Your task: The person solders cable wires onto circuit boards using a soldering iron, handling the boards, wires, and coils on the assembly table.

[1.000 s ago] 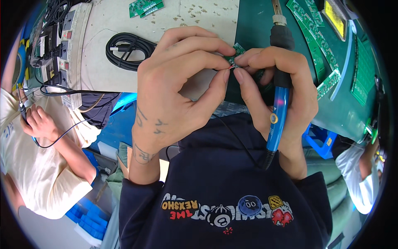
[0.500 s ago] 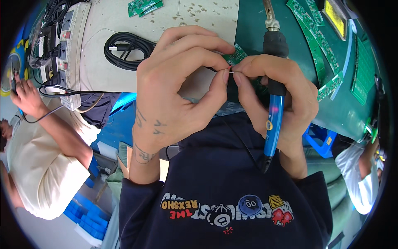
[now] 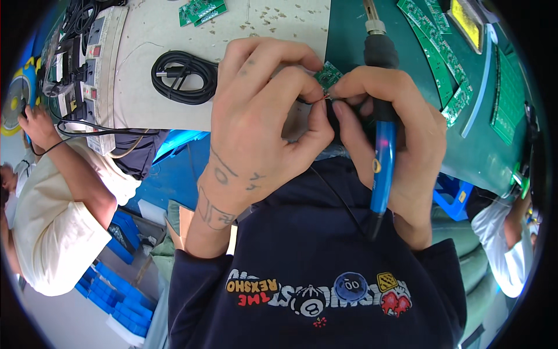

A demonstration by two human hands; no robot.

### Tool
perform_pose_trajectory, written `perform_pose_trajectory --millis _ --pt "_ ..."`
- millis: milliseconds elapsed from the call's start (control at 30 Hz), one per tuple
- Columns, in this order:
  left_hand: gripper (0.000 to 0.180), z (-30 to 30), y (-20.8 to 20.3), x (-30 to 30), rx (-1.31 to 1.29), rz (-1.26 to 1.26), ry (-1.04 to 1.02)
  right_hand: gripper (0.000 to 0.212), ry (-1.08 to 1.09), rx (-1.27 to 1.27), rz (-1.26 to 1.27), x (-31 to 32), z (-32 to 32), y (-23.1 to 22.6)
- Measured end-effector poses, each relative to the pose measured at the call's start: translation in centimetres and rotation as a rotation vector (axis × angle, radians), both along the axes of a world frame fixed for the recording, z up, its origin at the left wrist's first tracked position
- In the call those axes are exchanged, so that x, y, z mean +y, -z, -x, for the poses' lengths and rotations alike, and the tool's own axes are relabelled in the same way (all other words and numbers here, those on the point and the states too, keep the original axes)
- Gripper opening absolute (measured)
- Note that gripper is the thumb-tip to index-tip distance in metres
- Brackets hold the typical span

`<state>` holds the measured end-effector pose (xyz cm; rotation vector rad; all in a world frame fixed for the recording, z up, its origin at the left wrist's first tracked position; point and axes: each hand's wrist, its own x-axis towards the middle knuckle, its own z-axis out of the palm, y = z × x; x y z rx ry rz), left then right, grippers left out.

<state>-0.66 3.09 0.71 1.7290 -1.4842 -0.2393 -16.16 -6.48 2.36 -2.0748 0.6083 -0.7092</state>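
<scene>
Thin red and dark wires (image 3: 326,97) stick out between the thumb and index finger of my left hand (image 3: 256,122), which is closed in a pinch. My right hand (image 3: 415,128) keeps a soldering iron (image 3: 382,166) with a blue handle across its fingers, metal end pointing away from me. The right index fingertip is close beside the bare wire ends, with the thumb a little apart below it; whether they touch the wires I cannot tell. Just beyond the fingertips lies a small green circuit board (image 3: 329,74), partly hidden by my hands.
A coiled black cable (image 3: 207,75) lies left of my hands, near a power strip (image 3: 109,64). Green boards (image 3: 200,10) lie at the back; more board strips (image 3: 444,64) and a yellow sponge tray (image 3: 467,26) are at right. A co-worker (image 3: 58,227) sits at left.
My left hand has shifted right and turned slightly, still pinching the wires. The right thumb and index finger have parted a little; the iron has barely moved. The co-worker's arm has lowered slightly.
</scene>
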Motion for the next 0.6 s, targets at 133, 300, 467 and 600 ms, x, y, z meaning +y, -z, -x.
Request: perform_pose_trajectory --millis 133,300,467,600 --pt "0.019 0.1 0.2 -0.1 -0.037 0.027 0.003 0.034 -0.013 0.102 0.038 -0.1 0.9 -0.5" --pt "0.021 0.4 0.1 -0.1 -0.030 0.016 0.020 0.036 -0.023 0.176 0.103 -0.2 1.3 -0.4" --pt "0.021 0.5 -0.1 -0.1 -0.027 -0.011 0.005 0.037 -0.030 0.158 0.087 -0.1 1.3 -0.2" --pt "0.021 0.8 0.1 -0.2 -0.040 -0.002 -0.018 0.034 -0.033 0.096 0.075 -0.3 1.8 0.2"
